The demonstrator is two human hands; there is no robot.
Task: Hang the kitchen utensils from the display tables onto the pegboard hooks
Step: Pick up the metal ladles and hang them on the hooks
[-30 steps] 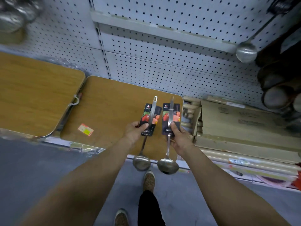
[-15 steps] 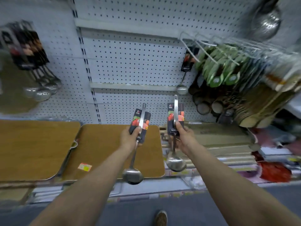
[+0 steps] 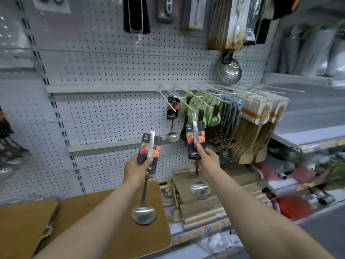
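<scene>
My left hand (image 3: 137, 170) grips a steel ladle (image 3: 143, 214) by its handle, at the dark label card with red fruit; the bowl hangs down over the wooden table. My right hand (image 3: 206, 161) holds a second, identical ladle (image 3: 200, 189) upright, its handle tip just below and right of a long white hook (image 3: 168, 100) on the white pegboard (image 3: 112, 116). One ladle of the same kind (image 3: 173, 126) hangs from that hook.
Two wooden display tables (image 3: 22, 228) stand low at the left. Right of the hook, more hooks carry green-carded utensils (image 3: 205, 109) and wooden spatulas (image 3: 252, 139). A perforated skimmer (image 3: 230, 71) hangs above. Stacked cardboard boxes (image 3: 201, 210) lie below my right hand.
My view has tilted up from the tables to the pegboard. Both hands have lifted their ladles higher, and the right one has come closer to the hook row.
</scene>
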